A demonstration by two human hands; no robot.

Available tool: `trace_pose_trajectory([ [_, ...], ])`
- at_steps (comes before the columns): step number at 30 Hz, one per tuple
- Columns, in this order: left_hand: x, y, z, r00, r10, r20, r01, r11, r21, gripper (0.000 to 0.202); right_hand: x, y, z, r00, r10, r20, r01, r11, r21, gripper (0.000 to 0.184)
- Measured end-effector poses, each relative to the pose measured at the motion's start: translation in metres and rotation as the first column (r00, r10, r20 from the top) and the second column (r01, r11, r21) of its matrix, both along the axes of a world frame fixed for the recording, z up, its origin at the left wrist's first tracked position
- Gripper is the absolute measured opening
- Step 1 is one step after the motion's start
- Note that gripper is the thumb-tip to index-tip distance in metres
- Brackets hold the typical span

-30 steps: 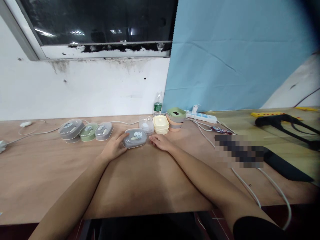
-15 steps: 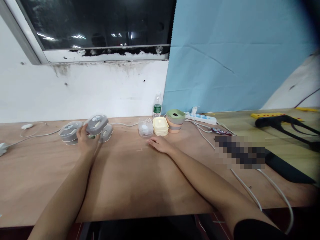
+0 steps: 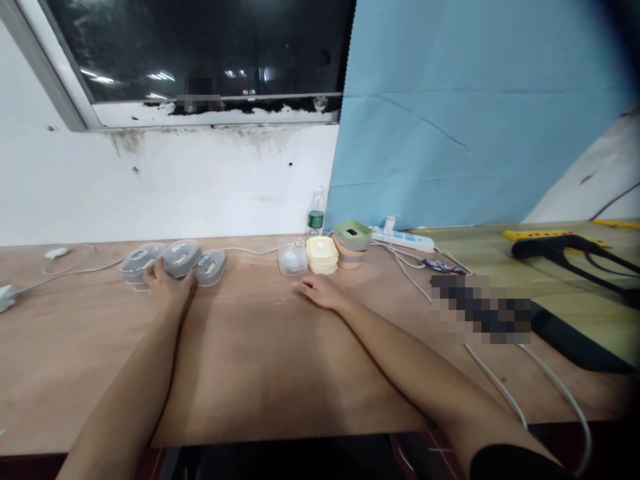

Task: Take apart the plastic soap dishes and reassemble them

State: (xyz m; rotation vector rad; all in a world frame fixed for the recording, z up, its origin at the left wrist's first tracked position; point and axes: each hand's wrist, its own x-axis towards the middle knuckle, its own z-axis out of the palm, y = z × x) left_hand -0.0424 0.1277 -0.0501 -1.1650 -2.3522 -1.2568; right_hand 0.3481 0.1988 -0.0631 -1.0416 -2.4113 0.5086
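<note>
My left hand (image 3: 167, 285) reaches to the far left of the wooden table (image 3: 260, 353) and grips a grey lidded container (image 3: 181, 257), set in a row between another grey container (image 3: 139, 261) and a third grey one (image 3: 210, 266). The green one seen earlier is hidden under it. My right hand (image 3: 320, 291) lies flat and open on the table, just in front of a clear lidded box (image 3: 293, 257) and a pale yellow stack of boxes (image 3: 323, 253). It holds nothing.
A stacked green, grey and orange cup (image 3: 352, 243), a water bottle (image 3: 315, 215) and a white power strip (image 3: 403, 237) with cables stand at the back. A black and yellow tool (image 3: 570, 248) lies at the right. White cable (image 3: 60, 267) runs along the left.
My left hand carried the grey container from the table's middle to the left and set it down in the row, over the green one. My right hand stayed put.
</note>
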Motion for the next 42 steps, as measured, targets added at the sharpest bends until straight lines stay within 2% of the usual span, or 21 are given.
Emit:
trace_pose_trajectory([
  [4,-0.003,0.001,-0.003,1.0,0.015,-0.005,-0.015,0.999,-0.028,0.081,0.001,0.001,-0.003,1.0,-0.02,-0.019,0.02,0.999,0.026,0.046],
  [8,-0.006,0.002,-0.004,0.999,0.03,-0.018,-0.031,0.999,-0.015,0.076,0.002,0.001,-0.002,0.991,-0.083,-0.102,0.093,0.991,0.1,0.044],
  [14,-0.006,0.001,-0.003,0.999,-0.028,0.028,0.026,0.997,0.071,0.08,0.006,0.001,0.002,0.944,-0.189,-0.269,0.237,0.959,0.157,0.036],
  [19,-0.003,0.0,0.0,1.0,-0.031,0.004,0.031,0.994,0.102,0.079,0.009,0.002,0.001,0.907,-0.249,-0.341,0.319,0.932,0.169,0.035],
  [23,0.003,-0.003,0.005,0.997,-0.041,-0.06,0.052,0.98,0.19,0.071,0.011,0.005,-0.001,0.863,-0.311,-0.398,0.398,0.904,0.155,0.035],
  [26,0.014,-0.004,0.01,0.985,-0.098,-0.143,0.132,0.959,0.251,0.063,0.012,0.009,-0.002,0.827,-0.344,-0.445,0.445,0.885,0.141,0.037],
  [29,0.029,-0.002,0.009,0.947,-0.232,-0.224,0.284,0.928,0.241,0.054,0.013,0.013,-0.002,0.817,-0.362,-0.449,0.46,0.878,0.13,0.039],
  [32,0.047,0.001,0.002,0.87,-0.399,-0.289,0.452,0.88,0.146,0.042,0.013,0.013,-0.001,0.841,-0.364,-0.399,0.446,0.885,0.132,0.041],
  [34,0.06,0.002,-0.003,0.792,-0.529,-0.303,0.564,0.825,0.036,0.036,0.011,0.011,-0.002,0.878,-0.34,-0.338,0.405,0.903,0.142,0.044],
  [37,0.079,0.0,-0.006,0.619,-0.733,-0.282,0.718,0.674,-0.175,0.031,0.006,0.007,-0.003,0.941,-0.25,-0.228,0.285,0.95,0.131,0.052],
  [39,0.09,-0.004,-0.005,0.521,-0.815,-0.253,0.765,0.578,-0.284,0.03,0.001,0.005,-0.004,0.964,-0.201,-0.176,0.221,0.97,0.105,0.057],
  [42,0.099,-0.007,-0.002,0.463,-0.862,-0.206,0.775,0.507,-0.377,0.031,-0.003,0.005,-0.003,0.948,-0.252,-0.196,0.275,0.956,0.101,0.057],
])
